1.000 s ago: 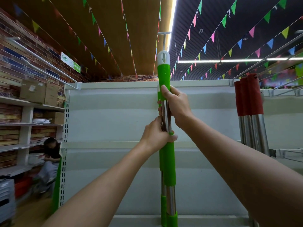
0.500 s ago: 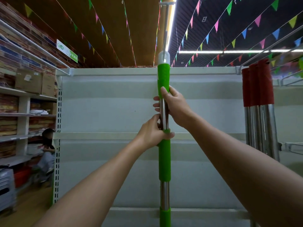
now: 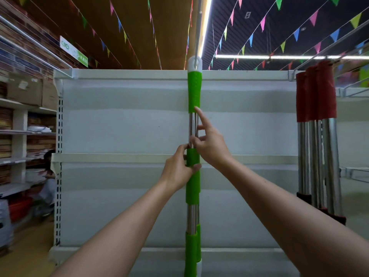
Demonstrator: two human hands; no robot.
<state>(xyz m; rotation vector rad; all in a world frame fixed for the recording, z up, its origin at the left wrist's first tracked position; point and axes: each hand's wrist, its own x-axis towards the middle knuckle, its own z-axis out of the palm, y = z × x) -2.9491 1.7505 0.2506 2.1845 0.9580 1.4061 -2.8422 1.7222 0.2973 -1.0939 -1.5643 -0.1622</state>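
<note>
While cardboard boxes sit on wall shelves well off to the left of the left hand, with a seated person below them, the work goes on in the middle, before a white shelving unit. The left hand grasps the middle green sleeve of the green-handled pole, fingers wrapped round the sleeve's top end and the thumb across its front. The pole stands upright. Its white cap is above both hands, at a thin metal rod that runs up toward the ceiling; whether the cap is hooked on, I cannot tell. A second steel tube seems to lie just behind the first.

The right hand, just above the left, is released: its index finger points up and touches the lower edge of the top green grip, while the other fingers bend loosely beside the bare steel without closing on it. Well to the right of that hand, red-handled poles hang in a bunch.

The step looks like settling the pole on its hanger. Next, the left hand would need to ease off gently, once the cap is seen to bear the weight.
</note>
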